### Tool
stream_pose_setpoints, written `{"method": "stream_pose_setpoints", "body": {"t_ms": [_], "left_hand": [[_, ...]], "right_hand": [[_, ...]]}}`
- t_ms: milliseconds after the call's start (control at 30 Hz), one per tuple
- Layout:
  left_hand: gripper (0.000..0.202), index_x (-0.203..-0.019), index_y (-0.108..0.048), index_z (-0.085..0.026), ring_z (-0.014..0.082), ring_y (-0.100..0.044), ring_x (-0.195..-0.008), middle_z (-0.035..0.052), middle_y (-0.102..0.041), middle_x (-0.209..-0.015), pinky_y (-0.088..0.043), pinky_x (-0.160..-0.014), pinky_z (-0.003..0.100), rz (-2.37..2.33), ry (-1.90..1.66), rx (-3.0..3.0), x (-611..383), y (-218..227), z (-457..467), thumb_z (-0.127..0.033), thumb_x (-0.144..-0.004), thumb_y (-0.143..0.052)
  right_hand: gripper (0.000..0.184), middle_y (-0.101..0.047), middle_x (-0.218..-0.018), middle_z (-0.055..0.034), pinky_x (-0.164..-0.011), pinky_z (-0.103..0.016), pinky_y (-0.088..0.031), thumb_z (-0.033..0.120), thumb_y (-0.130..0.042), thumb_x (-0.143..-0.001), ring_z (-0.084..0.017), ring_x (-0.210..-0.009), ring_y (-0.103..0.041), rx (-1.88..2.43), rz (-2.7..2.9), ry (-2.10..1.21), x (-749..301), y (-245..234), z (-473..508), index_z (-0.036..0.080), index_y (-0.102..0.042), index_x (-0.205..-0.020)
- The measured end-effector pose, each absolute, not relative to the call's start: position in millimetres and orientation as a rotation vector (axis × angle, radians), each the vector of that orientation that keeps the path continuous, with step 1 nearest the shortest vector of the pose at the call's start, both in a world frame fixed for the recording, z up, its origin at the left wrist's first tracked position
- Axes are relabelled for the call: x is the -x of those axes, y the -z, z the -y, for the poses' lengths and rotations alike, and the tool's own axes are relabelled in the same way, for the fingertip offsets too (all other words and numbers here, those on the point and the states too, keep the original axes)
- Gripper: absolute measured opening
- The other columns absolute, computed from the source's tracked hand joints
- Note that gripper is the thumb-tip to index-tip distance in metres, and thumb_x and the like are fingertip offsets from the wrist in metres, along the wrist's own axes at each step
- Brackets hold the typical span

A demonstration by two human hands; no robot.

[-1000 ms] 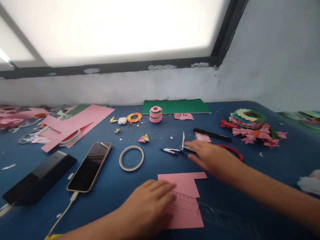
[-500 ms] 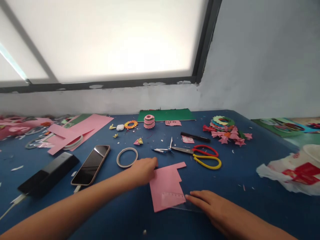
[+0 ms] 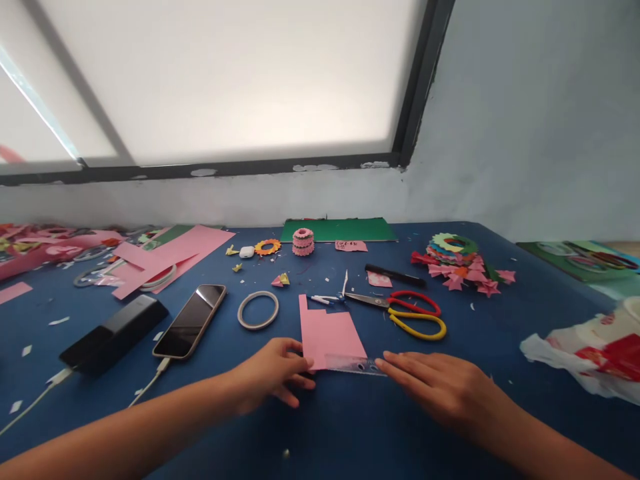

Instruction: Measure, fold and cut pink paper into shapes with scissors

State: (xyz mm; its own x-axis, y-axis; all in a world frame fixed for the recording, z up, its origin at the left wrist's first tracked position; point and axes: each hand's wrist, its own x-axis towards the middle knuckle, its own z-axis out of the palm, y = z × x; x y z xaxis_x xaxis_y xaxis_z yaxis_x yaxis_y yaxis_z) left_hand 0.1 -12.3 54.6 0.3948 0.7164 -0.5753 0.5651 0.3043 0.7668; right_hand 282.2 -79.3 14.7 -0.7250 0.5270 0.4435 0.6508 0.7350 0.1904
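Observation:
A notched piece of pink paper [image 3: 333, 333] lies flat in front of me, a narrow strip sticking up at its top left. Across its lower edge rests a clear plastic ruler [image 3: 350, 364]. My left hand [image 3: 275, 377] is at the paper's lower left corner, its fingers spread and touching the edge. On the right, my right hand [image 3: 435, 383] lies with outstretched fingers, their tips on the ruler's right end; its thumb is hidden. Just beyond the paper are a blue-and-white compass [image 3: 325, 300] and scissors [image 3: 390, 303] with one red and one yellow handle.
Left of the paper lie a tape roll [image 3: 258, 311], a phone [image 3: 190, 321] and a black power bank [image 3: 114, 335] with cables. Pink sheets [image 3: 200, 243] sit farther back. Paper stars [image 3: 470, 272] and a white plastic bag [image 3: 565, 357] are on the right.
The pink paper has turned, so its strip now points away from me at the left. My left hand has moved from its top left to its lower left corner and spread its fingers.

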Motion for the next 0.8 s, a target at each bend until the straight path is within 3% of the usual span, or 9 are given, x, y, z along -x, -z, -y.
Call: {"method": "stream_pose_setpoints", "body": {"t_ms": [100, 167, 267, 400, 533, 667, 800], "left_hand": [[0.06, -0.127, -0.037, -0.016, 0.023, -0.066, -0.079, 0.0104, -0.061, -0.1, -0.052, -0.048, 0.028, -1.35, -0.114, -1.626, 9.1, -54.4, 13.2, -0.041, -0.076, -0.056], [0.051, -0.12, -0.049, -0.019, 0.0249, -0.065, -0.081, 0.0082, -0.063, -0.099, -0.054, -0.061, 0.035, -1.424, -0.108, -2.025, 16.9, -52.0, 10.0, -0.042, -0.075, -0.059], [0.034, -0.106, -0.059, -0.02, 0.0258, -0.059, -0.101, 0.0085, -0.061, -0.111, -0.05, -0.084, 0.04, -1.281, -0.294, -2.58, 21.7, -42.7, 10.6, -0.035, -0.076, -0.06], [0.024, -0.102, -0.06, -0.014, 0.022, -0.061, -0.099, 0.0112, -0.066, -0.107, -0.052, -0.084, 0.034, -0.784, -0.621, -2.98, 10.7, -24.3, 24.1, -0.022, -0.08, -0.055], [0.04, -0.111, -0.056, -0.005, 0.0228, -0.064, -0.095, 0.013, -0.068, -0.104, -0.054, -0.08, 0.031, -0.651, -0.635, -3.164, -0.4, -1.7, 35.6, -0.036, -0.087, -0.047], [0.024, -0.106, -0.061, -0.014, 0.0179, -0.064, -0.094, 0.0036, -0.071, -0.099, -0.049, -0.085, 0.027, -0.745, -0.869, -3.303, -1.0, 21.9, 38.9, -0.024, -0.091, -0.045], [0.025, -0.102, -0.063, -0.02, 0.0116, -0.06, -0.096, -0.0035, -0.069, -0.101, -0.047, -0.084, 0.022, -0.745, -0.83, -3.331, -0.9, 30.3, 36.2, -0.022, -0.094, -0.04]], "right_hand": [[0.039, -0.068, -0.104, -0.009, -0.061, -0.033, -0.058, 0.001, -0.03, -0.087, -0.021, -0.084, -0.067, 0.877, 2.613, 0.48, -272.8, -9.1, 71.1, 0.012, -0.057, -0.114], [0.042, -0.068, -0.104, -0.0079, -0.059, -0.033, -0.058, 0.0, -0.027, -0.088, -0.021, -0.083, -0.068, 0.848, 2.631, 0.476, -267.4, -6.4, 65.3, 0.012, -0.059, -0.111], [0.043, -0.067, -0.106, -0.0068, -0.059, -0.033, -0.057, 0.0, -0.025, -0.088, -0.022, -0.086, -0.067, 0.795, 2.649, 0.493, -259.6, -2.7, 55.9, 0.012, -0.059, -0.112], [0.04, -0.067, -0.105, -0.0085, -0.063, -0.033, -0.056, 0.003, -0.025, -0.091, -0.022, -0.089, -0.065, 0.748, 2.651, 0.406, -251.6, 2.9, 42.3, 0.011, -0.059, -0.111], [0.037, -0.066, -0.107, -0.0064, -0.064, -0.033, -0.052, 0.01, -0.028, -0.093, -0.02, -0.087, -0.064, 0.726, 2.692, 0.204, -251.8, 1.9, 30.3, 0.018, -0.058, -0.113], [0.034, -0.064, -0.111, -0.0061, -0.074, -0.034, -0.048, 0.013, -0.037, -0.09, -0.019, -0.091, -0.061, 0.75, 2.758, 0.065, -255.4, -3.7, 22.7, 0.022, -0.057, -0.117], [0.033, -0.064, -0.111, -0.0055, -0.075, -0.031, -0.049, 0.016, -0.046, -0.086, -0.019, -0.092, -0.06, 0.698, 2.786, 0.026, -260.7, -1.4, 17.3, 0.022, -0.058, -0.116]]}}
